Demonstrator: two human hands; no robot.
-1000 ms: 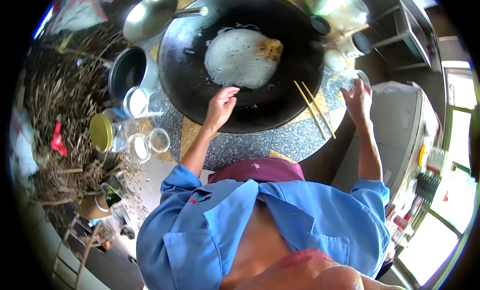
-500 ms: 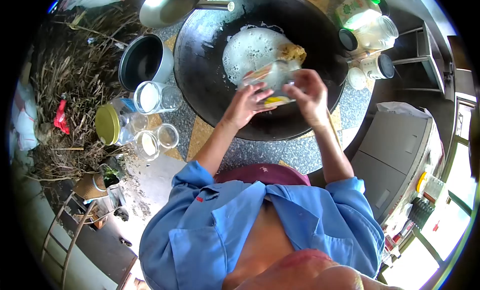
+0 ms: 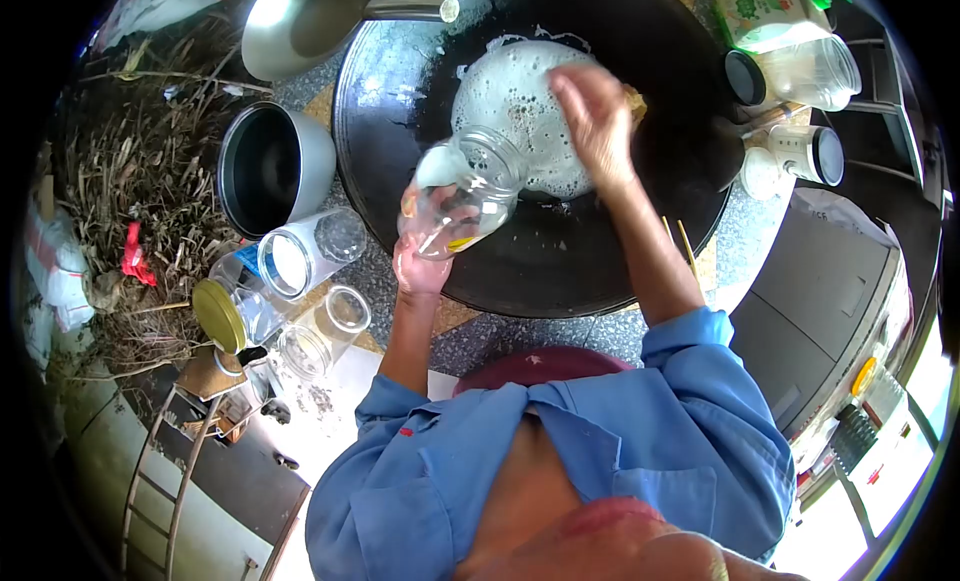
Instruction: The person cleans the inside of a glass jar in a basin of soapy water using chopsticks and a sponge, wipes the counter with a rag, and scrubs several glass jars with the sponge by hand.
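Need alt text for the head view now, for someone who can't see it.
The left hand holds a clear jar tilted over a dark wok with foamy water; the right hand is raised above it. More jars and a pot sit to the left.

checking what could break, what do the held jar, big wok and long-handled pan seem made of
Jar: clear, glossy glass or hard plastic, can't tell which; the left hand shows through. 
Wok: dark metal, probably iron; mostly dull black with a shinier patch. 
Long-handled pan: smooth silvery metal, perhaps stainless steel, given its bright reflections.
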